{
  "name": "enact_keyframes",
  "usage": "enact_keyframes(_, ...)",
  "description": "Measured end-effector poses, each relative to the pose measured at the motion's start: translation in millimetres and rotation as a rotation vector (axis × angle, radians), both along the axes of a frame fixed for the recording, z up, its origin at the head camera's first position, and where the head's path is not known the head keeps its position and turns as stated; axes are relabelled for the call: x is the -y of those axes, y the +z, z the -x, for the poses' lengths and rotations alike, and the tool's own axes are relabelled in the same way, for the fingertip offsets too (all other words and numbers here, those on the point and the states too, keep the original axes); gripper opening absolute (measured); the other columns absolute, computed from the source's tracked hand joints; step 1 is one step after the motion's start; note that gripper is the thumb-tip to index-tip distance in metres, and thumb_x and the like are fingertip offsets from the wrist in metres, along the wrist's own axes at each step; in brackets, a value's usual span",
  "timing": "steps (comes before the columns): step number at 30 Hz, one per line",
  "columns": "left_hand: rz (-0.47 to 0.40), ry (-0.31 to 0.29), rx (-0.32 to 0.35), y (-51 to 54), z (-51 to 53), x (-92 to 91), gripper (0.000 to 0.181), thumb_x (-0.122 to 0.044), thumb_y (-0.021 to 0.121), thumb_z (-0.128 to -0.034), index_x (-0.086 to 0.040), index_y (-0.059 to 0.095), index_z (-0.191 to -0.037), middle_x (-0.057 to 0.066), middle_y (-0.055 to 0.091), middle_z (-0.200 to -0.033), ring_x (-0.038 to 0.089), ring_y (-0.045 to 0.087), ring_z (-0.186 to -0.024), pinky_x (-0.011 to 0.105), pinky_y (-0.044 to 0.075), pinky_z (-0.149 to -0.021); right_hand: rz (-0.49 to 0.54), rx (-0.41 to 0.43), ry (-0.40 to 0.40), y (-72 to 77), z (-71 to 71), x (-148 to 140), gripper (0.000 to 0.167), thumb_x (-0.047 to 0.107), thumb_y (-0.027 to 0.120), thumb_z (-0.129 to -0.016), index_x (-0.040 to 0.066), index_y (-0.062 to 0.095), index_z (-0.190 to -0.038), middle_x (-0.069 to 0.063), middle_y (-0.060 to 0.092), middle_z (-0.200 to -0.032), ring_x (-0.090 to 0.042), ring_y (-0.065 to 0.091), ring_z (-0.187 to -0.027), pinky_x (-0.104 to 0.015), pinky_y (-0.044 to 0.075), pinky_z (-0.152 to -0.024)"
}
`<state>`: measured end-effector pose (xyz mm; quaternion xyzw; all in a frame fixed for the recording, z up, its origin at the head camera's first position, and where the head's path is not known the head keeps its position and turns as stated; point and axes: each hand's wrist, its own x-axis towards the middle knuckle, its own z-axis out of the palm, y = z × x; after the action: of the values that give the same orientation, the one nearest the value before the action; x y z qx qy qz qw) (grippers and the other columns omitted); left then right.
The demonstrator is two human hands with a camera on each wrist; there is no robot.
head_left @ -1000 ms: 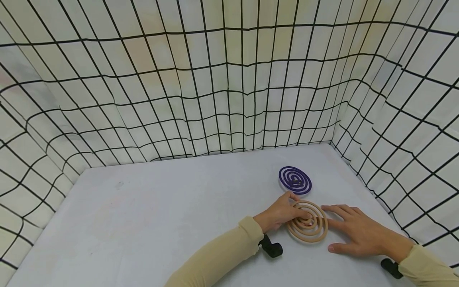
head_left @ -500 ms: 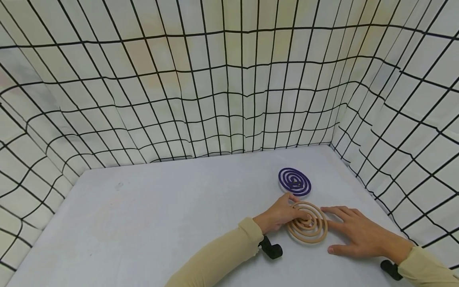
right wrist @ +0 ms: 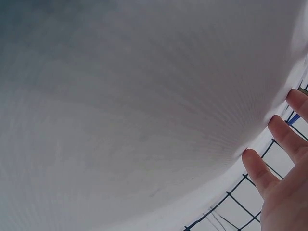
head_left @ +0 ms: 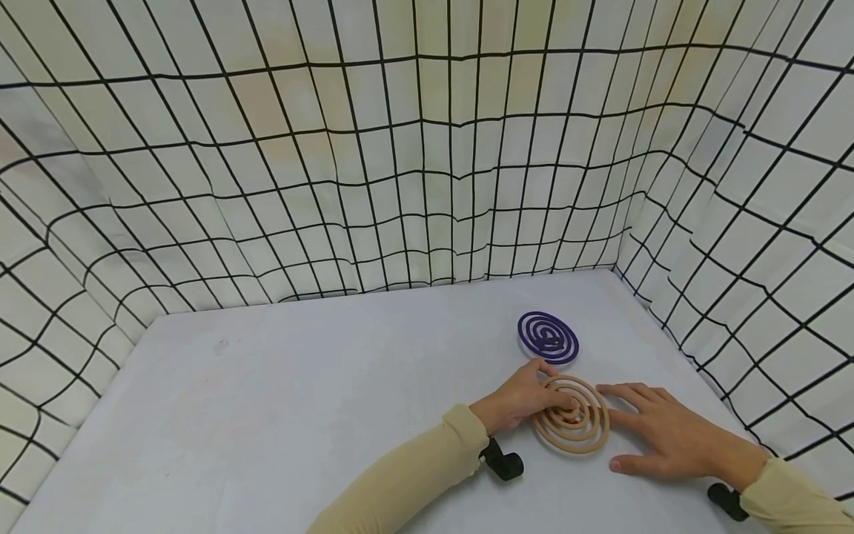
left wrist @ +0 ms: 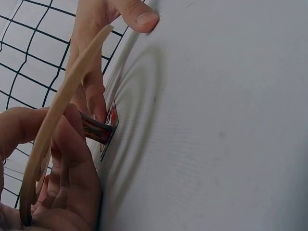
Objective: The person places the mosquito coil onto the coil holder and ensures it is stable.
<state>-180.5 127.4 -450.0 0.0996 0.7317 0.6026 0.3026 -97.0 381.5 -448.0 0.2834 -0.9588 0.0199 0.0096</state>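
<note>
A tan mosquito coil (head_left: 579, 450) is held by my left hand (head_left: 519, 398), its thumb over the middle rings and its other fingers partly hidden underneath. Seen edge-on in the left wrist view, the coil (left wrist: 54, 110) stands off the white surface, with a small printed metal stand (left wrist: 99, 131) beneath it. My right hand (head_left: 670, 430) lies spread just right of the coil; in the right wrist view its fingertips (right wrist: 254, 161) touch the surface. One right fingertip is close to the stand, though contact is unclear. Behind the left hand lies a purple mosquito coil (head_left: 548, 337).
The white tabletop (head_left: 300, 400) extends far to the left. Black netting (head_left: 420, 174) over pale cloth walls it in at the back and sides. Black wrist-worn devices (head_left: 503, 461) hang below both sleeves.
Both hands and both coils keep the same places; only a very slight shift of the head view shows.
</note>
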Motion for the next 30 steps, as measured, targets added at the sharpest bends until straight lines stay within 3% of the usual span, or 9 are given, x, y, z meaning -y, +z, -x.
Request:
enact_keyframes(6, -0.006, -0.006, 0.002, -0.4, 1.4, -0.6, 0.045, -0.011, 0.086, -0.0806, -0.016, 0.056, -0.113, 0.006, 0.059, -0.1, 0.017, 0.057, -0.082, 0.027, 0.046, -0.068, -0.001, -0.053, 0.02, -1.9, 0.8, -0.8, 0.07, 0.078, 0.062, -0.086, 0.039, 0.058, -0.145, 0.001, 0.052, -0.152, -0.027, 0.052, -0.135, -0.057, 0.047, -0.102)
enact_keyframes(13, 0.012, -0.007, -0.016, 0.7, 2.5, -0.4, 0.044, -0.01, 0.086, -0.0807, -0.015, 0.056, -0.114, 0.006, 0.059, -0.101, 0.018, 0.056, -0.086, 0.027, 0.045, -0.07, -0.004, -0.047, 0.011, -1.2, 0.2, 0.1, 0.071, 0.078, 0.061, -0.086, 0.038, 0.058, -0.145, 0.002, 0.052, -0.152, -0.027, 0.053, -0.134, -0.057, 0.047, -0.101)
enact_keyframes(18, 0.009, -0.025, -0.031, -3.6, -1.6, 0.5, 0.042, -0.01, 0.086, -0.0807, -0.015, 0.057, -0.111, 0.004, 0.059, -0.097, 0.017, 0.054, -0.087, 0.026, 0.043, -0.072, -0.011, -0.021, -0.003, -3.8, -5.0, -0.1, 0.071, 0.081, 0.059, -0.086, 0.04, 0.058, -0.144, 0.003, 0.052, -0.151, -0.028, 0.053, -0.134, -0.058, 0.048, -0.101)
enact_keyframes(22, 0.019, -0.019, -0.023, -6.1, -5.6, 1.9, 0.043, -0.01, 0.087, -0.0795, -0.016, 0.057, -0.11, 0.004, 0.059, -0.097, 0.017, 0.053, -0.087, 0.027, 0.042, -0.072, -0.017, -0.06, 0.028, -7.0, -7.9, -0.5, 0.07, 0.079, 0.06, -0.086, 0.04, 0.058, -0.144, 0.003, 0.054, -0.15, -0.026, 0.054, -0.132, -0.056, 0.049, -0.099)
enact_keyframes(30, 0.034, -0.002, -0.046, 3.2, 0.3, 1.3, 0.042, -0.011, 0.087, -0.0801, -0.015, 0.057, -0.109, 0.005, 0.059, -0.098, 0.019, 0.054, -0.087, 0.028, 0.043, -0.071, -0.016, -0.099, 0.044, -2.3, -0.1, 0.7, 0.071, 0.077, 0.061, -0.087, 0.037, 0.058, -0.145, 0.001, 0.053, -0.15, -0.026, 0.054, -0.132, -0.057, 0.048, -0.099)
